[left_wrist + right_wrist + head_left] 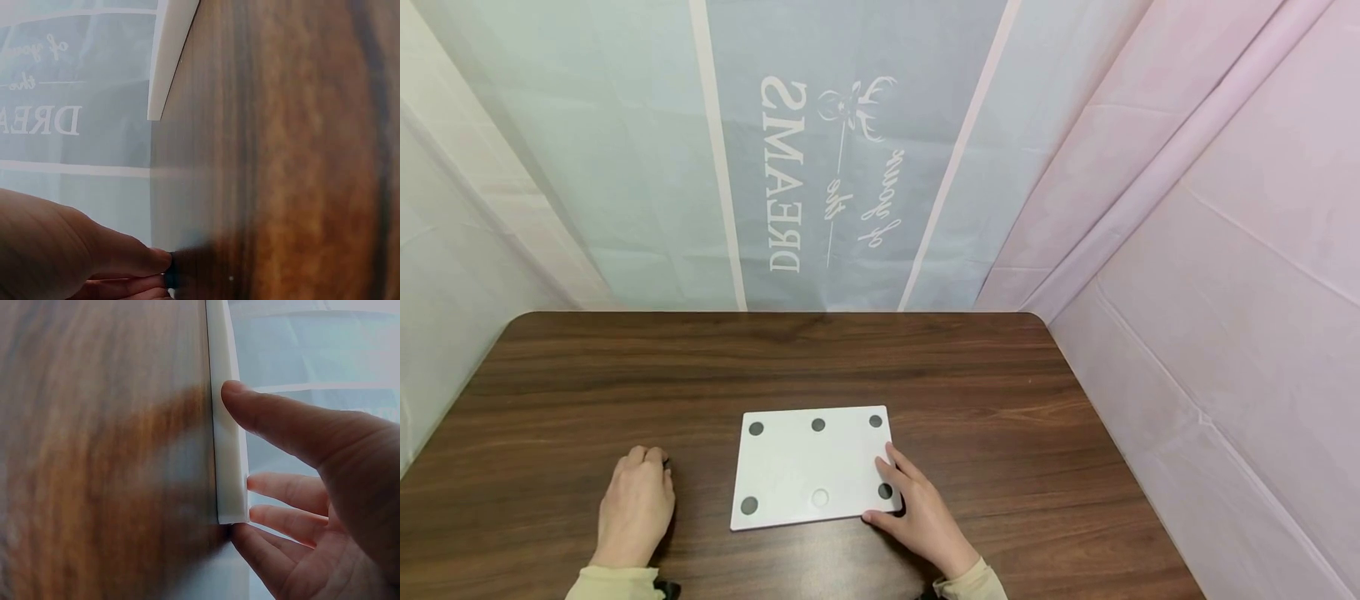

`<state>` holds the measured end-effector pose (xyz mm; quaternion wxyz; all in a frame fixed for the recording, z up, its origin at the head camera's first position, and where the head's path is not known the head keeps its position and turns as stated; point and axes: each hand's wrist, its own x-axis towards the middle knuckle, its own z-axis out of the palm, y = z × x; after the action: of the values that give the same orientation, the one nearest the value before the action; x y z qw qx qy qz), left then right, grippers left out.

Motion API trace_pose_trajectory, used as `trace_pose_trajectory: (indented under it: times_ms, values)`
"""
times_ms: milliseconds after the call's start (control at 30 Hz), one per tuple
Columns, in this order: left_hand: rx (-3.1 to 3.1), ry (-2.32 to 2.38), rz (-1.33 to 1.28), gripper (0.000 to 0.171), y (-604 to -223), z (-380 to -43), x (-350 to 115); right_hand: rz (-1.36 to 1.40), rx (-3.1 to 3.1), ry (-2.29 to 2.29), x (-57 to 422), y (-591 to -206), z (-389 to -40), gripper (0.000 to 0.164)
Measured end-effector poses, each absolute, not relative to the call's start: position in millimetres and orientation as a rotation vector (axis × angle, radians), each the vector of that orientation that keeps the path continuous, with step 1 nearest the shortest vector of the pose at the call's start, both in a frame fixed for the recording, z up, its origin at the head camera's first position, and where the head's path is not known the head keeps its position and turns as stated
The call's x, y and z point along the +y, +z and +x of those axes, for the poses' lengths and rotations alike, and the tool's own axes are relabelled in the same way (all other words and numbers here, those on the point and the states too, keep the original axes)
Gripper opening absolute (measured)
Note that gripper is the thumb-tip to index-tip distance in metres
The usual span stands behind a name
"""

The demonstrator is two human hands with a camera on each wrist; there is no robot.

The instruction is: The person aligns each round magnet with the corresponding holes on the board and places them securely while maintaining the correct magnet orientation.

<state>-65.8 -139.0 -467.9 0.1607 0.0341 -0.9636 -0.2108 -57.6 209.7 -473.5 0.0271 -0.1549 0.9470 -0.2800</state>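
Observation:
A white rectangular board point(816, 462) lies flat on the wooden table, with dark round discs point(756, 428) along its two long sides. At the middle of its near side is a pale round spot point(820, 497). My right hand point(925, 517) grips the board's near right corner, thumb against the near edge point(230, 456) and fingers at the right side and top. Left of the board, my left hand point(636, 504) is low over the table. Its thumb and fingers pinch a small dark piece point(170, 275), mostly hidden by the fingertips.
The dark brown wooden table point(1000, 400) has rounded far corners. Behind it hangs a pale blue-green cloth point(647, 167) with mirrored white lettering. Pinkish-white sheets point(1225, 292) close off the right side, and a pale sheet point(460, 275) hangs at the left.

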Motion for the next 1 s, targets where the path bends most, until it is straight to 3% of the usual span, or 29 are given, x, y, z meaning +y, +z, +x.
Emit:
trace_pose_trajectory:
  times_ms: [267, 1000]
  values:
    - [-2.819, -0.669, 0.152, 0.015, -462, -65, -136, -0.479, 2.928, -0.869, 210, -473, -57, 0.068]
    - [-2.854, -0.864, 0.000, 0.018, -441, -60, -87, -0.468, 2.926, -0.894, 210, -470, -57, 0.068]
